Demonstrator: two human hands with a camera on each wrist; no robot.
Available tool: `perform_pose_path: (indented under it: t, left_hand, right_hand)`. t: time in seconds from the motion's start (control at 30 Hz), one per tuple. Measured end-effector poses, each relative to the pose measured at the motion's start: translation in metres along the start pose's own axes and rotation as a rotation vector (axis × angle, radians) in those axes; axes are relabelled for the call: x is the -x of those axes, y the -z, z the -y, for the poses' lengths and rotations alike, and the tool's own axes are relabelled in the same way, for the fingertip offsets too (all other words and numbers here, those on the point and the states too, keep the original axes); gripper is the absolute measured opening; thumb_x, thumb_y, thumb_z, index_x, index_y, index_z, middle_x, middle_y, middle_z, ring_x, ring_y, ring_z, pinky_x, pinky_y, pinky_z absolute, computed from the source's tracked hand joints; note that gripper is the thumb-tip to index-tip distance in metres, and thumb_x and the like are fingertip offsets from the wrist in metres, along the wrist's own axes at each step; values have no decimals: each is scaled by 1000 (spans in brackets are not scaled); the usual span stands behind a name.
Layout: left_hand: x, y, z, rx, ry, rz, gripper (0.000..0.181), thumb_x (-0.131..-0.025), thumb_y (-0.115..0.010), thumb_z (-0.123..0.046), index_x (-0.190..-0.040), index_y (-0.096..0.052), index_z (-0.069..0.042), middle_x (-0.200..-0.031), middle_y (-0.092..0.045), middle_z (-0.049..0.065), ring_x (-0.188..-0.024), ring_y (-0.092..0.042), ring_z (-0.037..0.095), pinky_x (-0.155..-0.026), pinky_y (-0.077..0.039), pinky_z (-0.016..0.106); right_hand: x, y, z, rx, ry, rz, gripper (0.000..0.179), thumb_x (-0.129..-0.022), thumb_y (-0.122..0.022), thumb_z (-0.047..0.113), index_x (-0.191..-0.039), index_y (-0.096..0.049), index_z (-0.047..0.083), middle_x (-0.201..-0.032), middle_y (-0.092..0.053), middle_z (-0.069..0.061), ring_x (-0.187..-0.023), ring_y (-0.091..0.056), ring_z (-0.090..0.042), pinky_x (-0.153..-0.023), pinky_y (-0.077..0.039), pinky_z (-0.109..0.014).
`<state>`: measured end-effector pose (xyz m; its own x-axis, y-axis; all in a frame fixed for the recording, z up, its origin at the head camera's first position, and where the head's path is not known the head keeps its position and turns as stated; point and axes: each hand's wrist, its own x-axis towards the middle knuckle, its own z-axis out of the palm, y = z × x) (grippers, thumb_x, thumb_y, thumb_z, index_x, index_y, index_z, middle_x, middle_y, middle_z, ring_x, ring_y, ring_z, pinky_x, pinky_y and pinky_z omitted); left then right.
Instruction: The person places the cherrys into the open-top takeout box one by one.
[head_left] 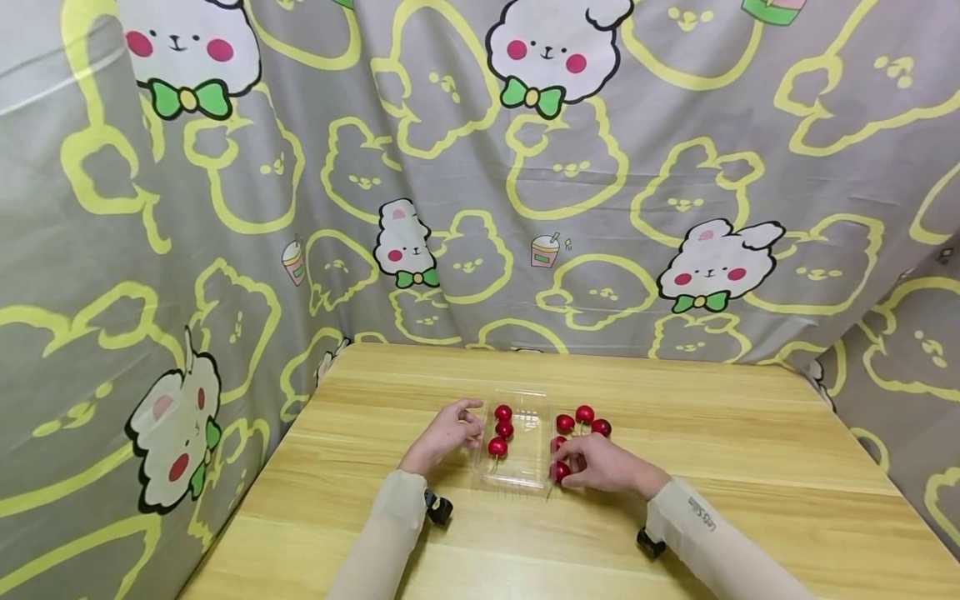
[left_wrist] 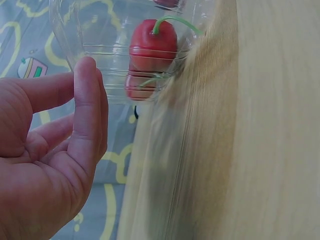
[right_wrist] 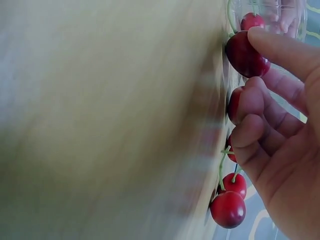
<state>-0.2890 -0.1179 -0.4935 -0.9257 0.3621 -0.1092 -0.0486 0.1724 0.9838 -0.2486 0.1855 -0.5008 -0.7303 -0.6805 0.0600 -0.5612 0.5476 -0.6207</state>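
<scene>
Pale sleeves (head_left: 382, 533) lay before the clear box (head_left: 529, 454); just right of it, the right hand (head_left: 603, 464) pinched a cherry (head_left: 560, 473), seemingly the picking-up step, calling next for a gentle lift. Left of it, the left hand (head_left: 450, 432) had relaxed, slightly bent fingers.

Backdrop: grey fabric (head_left: 465, 187) hung behind the tabletop (head_left: 322, 475), same print running down the left side and round the right, loose creases and folds throughout. Print = yellow-outlined animal figures (head_left: 570, 171), white bunny heads (head_left: 716, 267) w/ pink cheeks and green bows, small drink cups (head_left: 545, 250). Tabletop is light yellowish wood grain, streaks running roughly side to side, far edge right up near the fabric. Light soft, mostly even; pale sheen on fabric upper left, brighter patch on near part of tabletop
</scene>
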Motion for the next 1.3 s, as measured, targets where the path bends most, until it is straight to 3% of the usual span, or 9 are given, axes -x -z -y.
perform_pose_path:
  t: [0.23,0.57,0.8,0.97,1.3]
  left_hand:
    - [1,1,-1,-3,-11,14,52,-92,-52,7,-140,-34,9,-91,-52,15,-71,-60,19,-68,-58,34]
    - [3,0,-4,-4,-1,2,51,-92,-53,6,-140,-36,7,-92,-51,15,-72,-60,18,-67,-58,30]
    - [5,1,-3,5,-54,21,50,-92,-54,6,-138,-35,10,-89,-51,14,-72,-61,18,-66,-58,29]
    - [4,0,-2,8,-22,5,50,-92,-54,6,-139,-37,7,-92,-51,15,-73,-61,19,-67,-58,30]
    - [4,-3,-3,3,-12,-1,50,-91,-54,8,-139,-37,8,-90,-51,13,-73,-61,20,-68,-58,32]
  right_hand:
    - [8,3,1,1,-31,-12,20,-79,-78,20,-94,-64,18,-73,-55,10,-64,-50,-4,-57,-48,-22]
    - [19,22,2,22,-40,-37,21,-79,-76,20,-97,-65,22,-86,-58,12,-67,-53,-6,-58,-48,-23]
    - [20,29,3,-9,-22,-61,23,-80,-73,11,-100,-62,16,-87,-59,7,-73,-56,-10,-61,-51,-24]
    - [17,33,7,9,24,-109,25,-82,-70,9,-106,-63,8,-93,-60,7,-80,-56,-11,-66,-51,-29]
    - [11,35,10,45,9,-150,29,-82,-66,6,-111,-65,7,-93,-52,4,-78,-50,-13,-66,-47,-25]
